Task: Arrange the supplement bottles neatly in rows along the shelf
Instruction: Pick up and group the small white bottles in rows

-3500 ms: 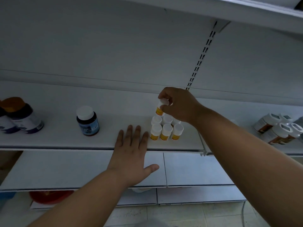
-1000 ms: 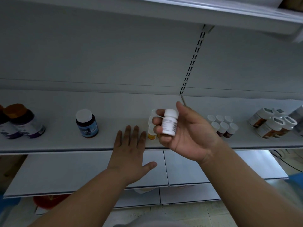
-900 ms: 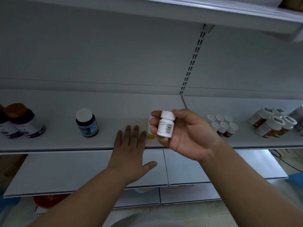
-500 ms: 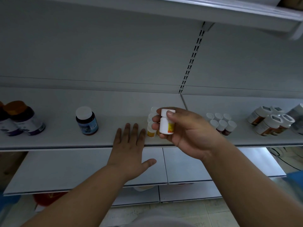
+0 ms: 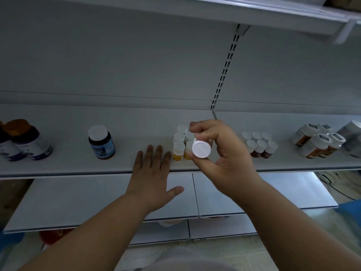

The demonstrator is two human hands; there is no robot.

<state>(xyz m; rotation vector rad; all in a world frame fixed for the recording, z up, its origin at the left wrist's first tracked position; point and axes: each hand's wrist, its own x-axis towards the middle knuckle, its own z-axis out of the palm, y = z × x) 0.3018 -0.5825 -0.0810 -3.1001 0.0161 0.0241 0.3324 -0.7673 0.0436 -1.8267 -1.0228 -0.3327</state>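
My right hand (image 5: 222, 153) grips a small white-capped bottle (image 5: 201, 148), tipped so its cap faces me, just in front of a cluster of small white-and-yellow bottles (image 5: 179, 148) standing in rows on the shelf (image 5: 78, 165). The hand hides the right part of that cluster. My left hand (image 5: 152, 177) lies flat with fingers straight on the shelf's front edge, just left of the cluster. Several small brown bottles with white caps (image 5: 259, 144) stand in two rows to the right.
A dark bottle with a blue label (image 5: 101, 142) stands alone to the left. Dark bottles with orange caps (image 5: 23, 141) sit at the far left, larger white-capped jars (image 5: 318, 142) at the far right. Lower shelves (image 5: 78, 202) jut out below; another shelf hangs overhead.
My right hand turned the held bottle from upright with its label showing to tipped with the cap toward me, and moved it slightly toward the cluster. My left hand stayed on the shelf edge.
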